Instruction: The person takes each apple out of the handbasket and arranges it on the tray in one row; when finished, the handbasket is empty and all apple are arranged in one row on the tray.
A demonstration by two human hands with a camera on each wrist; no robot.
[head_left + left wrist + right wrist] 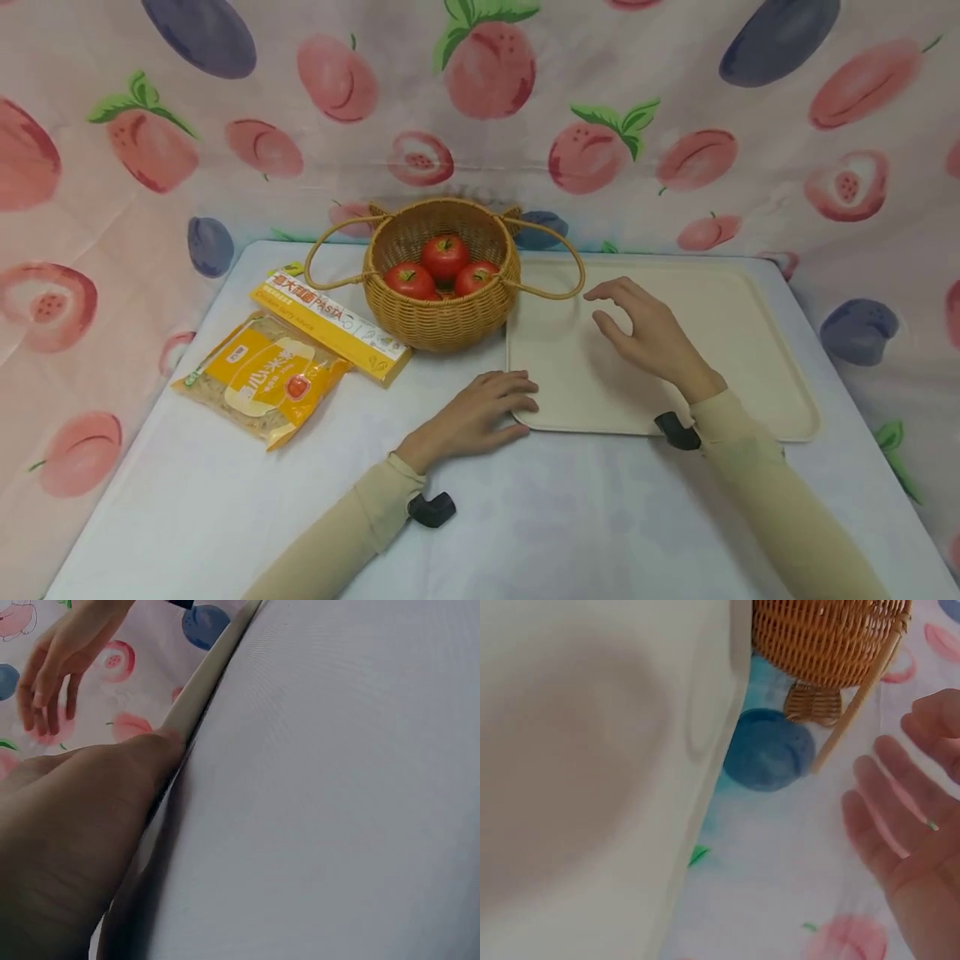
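My left hand [474, 417] touches the front left corner of a cream tray [738, 350], its fingers loosely bent and its thumb along the rim in the left wrist view. Above the tray hovers my right hand [647, 335], fingers spread and slightly bent, with nothing in it. Its fingertips are close to the right handle [573, 250] of a wicker basket [442, 321] but appear apart from it. Inside the basket lie three round red fruits [446, 257] that look like apples. The basket stands at the tray's left edge, both handles folded outward.
Left of the basket lie a yellow and white pasta box [330, 323] and a yellow bag of noodles [262, 379], the bag touching or very near the box. A fruit-print cloth [487, 158] hangs behind the table, which has a white cover [525, 517].
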